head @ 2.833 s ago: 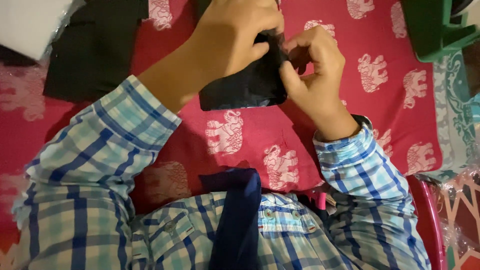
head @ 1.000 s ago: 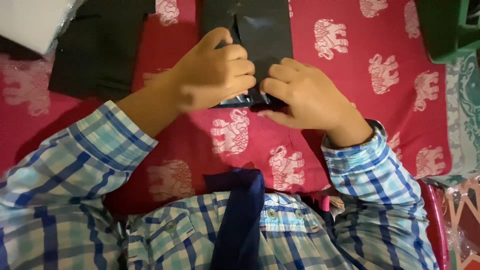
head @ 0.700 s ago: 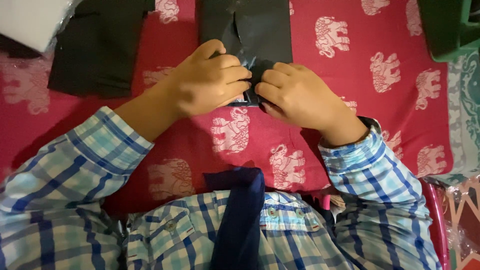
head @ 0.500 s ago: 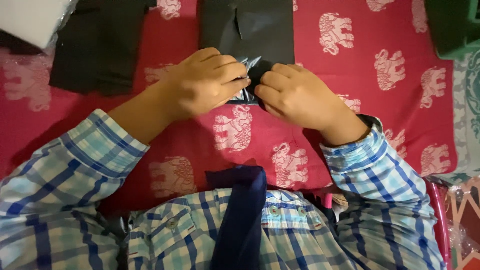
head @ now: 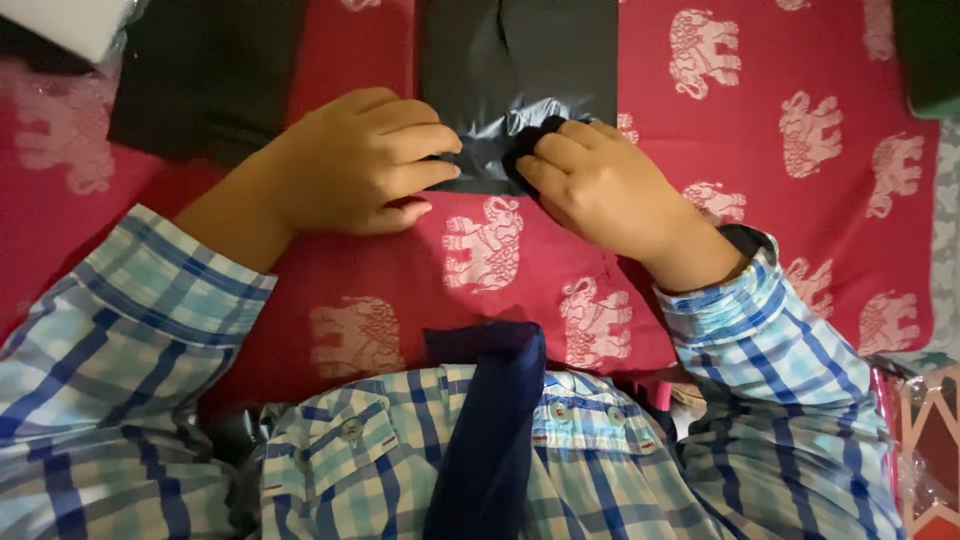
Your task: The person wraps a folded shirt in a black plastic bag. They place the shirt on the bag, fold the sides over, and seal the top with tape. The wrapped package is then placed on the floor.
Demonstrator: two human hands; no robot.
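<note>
A dark grey plastic bag (head: 520, 70) lies flat on a red cloth printed with pale elephants (head: 800, 150). My left hand (head: 350, 165) presses on the bag's near edge, fingers pinching the plastic. My right hand (head: 600, 180) grips the same near edge from the right, fingers curled around a small black bunch at the bag's mouth. Both hands meet at the crumpled bottom edge of the bag. Both arms wear blue checked sleeves.
A second flat black piece (head: 210, 75) lies at the upper left beside the bag. A white object (head: 70, 20) sits in the top left corner. A dark green thing (head: 930, 50) stands at the top right. A navy tie (head: 490, 430) hangs down my shirt.
The bag, earlier held up between both hands, now lies flat on the cloth. Both hands have settled on its near edge and stay pinched there.
</note>
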